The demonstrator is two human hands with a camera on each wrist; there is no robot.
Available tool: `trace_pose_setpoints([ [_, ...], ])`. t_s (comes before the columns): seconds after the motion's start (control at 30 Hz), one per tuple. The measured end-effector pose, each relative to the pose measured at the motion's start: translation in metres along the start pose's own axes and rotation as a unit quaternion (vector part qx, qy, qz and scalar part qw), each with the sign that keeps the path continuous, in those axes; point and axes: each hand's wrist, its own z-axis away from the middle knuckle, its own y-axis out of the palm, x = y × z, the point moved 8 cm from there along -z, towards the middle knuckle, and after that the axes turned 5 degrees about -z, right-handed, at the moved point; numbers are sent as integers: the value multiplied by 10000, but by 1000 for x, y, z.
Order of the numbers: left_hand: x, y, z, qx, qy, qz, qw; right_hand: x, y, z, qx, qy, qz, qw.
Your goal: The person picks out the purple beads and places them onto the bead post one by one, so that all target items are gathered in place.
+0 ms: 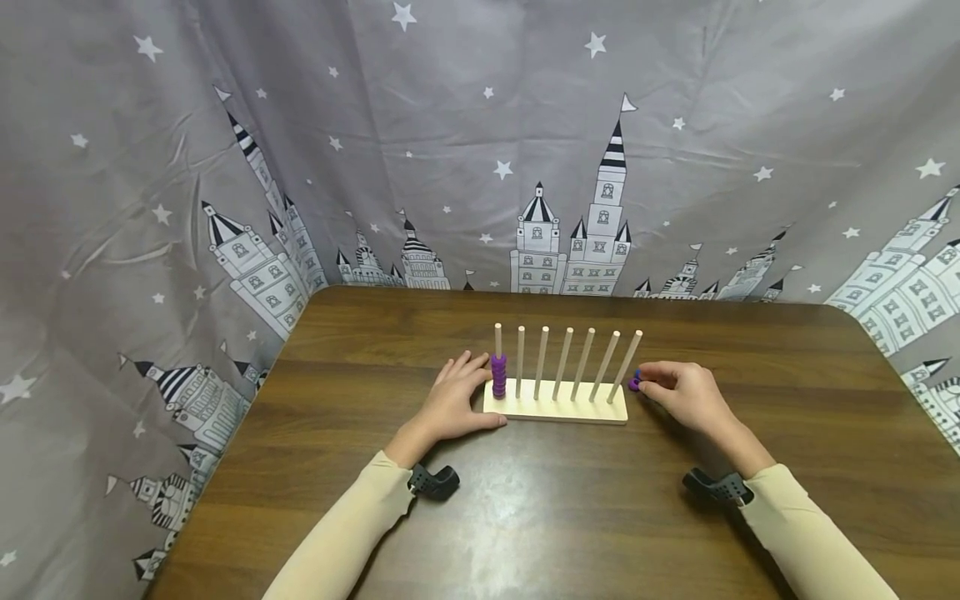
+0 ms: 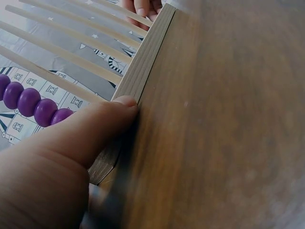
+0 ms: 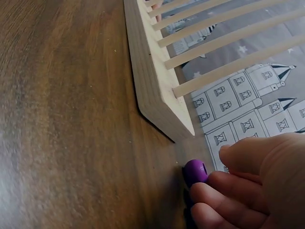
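A pale wooden peg stand (image 1: 555,408) with a row of upright pegs stands on the table, and a stack of purple beads (image 1: 498,377) sits on its leftmost peg. My left hand (image 1: 450,400) holds the stand's left end, thumb along the front edge and index finger by the back corner. The thumb (image 2: 112,112) rests against the wooden edge in the left wrist view. Just right of the stand, my right hand (image 1: 686,396) has bent fingers beside a loose purple bead (image 3: 195,171). Its thumb stands apart from the bead. A blue bead (image 1: 637,373) shows partly behind the fingertips.
The brown wooden table (image 1: 570,500) extends around the stand. Behind it hangs a grey curtain (image 1: 450,125) printed with castles and stars. A black wrist strap (image 1: 435,482) is on the left wrist, and another strap (image 1: 718,487) on the right.
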Motion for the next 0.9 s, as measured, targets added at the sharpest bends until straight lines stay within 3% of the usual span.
trace_pose_setpoints([
  [0.3,-2,-1,0,-88,28,3,10000,-1,8,-1,-142,39,-6,9999],
  [0.9,0,-1,0,-38,-17,-20,10000,6,15,4,-306,-507,563,9967],
])
